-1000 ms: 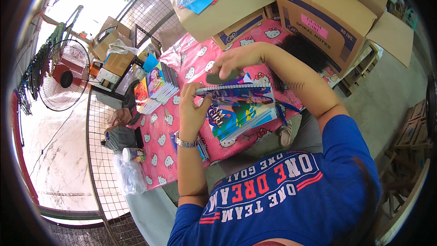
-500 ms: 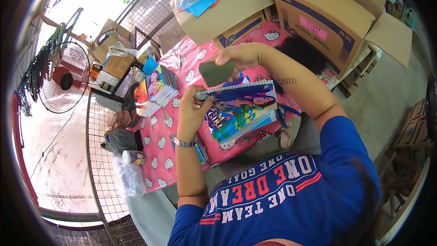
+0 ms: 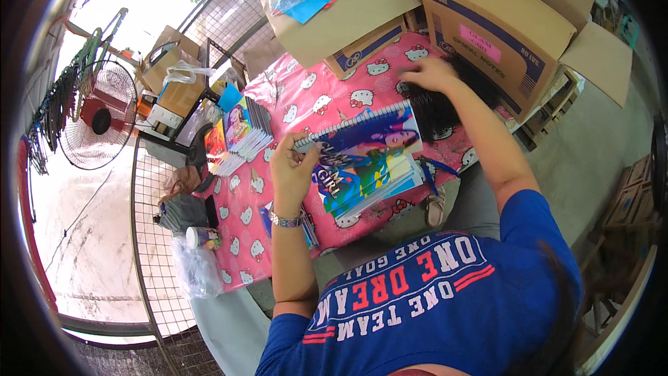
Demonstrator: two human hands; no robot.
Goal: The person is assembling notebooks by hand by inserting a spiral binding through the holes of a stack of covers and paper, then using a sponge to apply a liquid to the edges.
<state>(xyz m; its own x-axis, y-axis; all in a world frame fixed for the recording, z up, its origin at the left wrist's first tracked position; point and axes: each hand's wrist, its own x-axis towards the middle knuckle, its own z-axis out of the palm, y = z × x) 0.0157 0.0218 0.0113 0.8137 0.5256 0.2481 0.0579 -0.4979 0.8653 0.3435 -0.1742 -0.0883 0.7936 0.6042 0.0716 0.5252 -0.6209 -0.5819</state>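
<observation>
A colourful spiral notebook [image 3: 365, 157] lies on a pink cartoon-print tablecloth [image 3: 320, 101] in front of me. My left hand [image 3: 293, 167] rests on its left end, fingers by the spiral binding, a watch on the wrist. My right hand [image 3: 433, 73] reaches to the far right and lies on a heap of black spiral coils [image 3: 433, 108] beside a cardboard box. Whether it grips a coil I cannot tell.
A large open cardboard box [image 3: 501, 28] stands at the right, another flat box [image 3: 348, 17] at the back. A stack of notebooks [image 3: 236, 136] lies at the left table edge. A wire-mesh panel [image 3: 156, 237], a fan [image 3: 94, 122] and bags are at the left.
My right hand has left the top of the notebook and moved right to the black coils. The dark piece it held above the notebook is gone from view. My left hand stays.
</observation>
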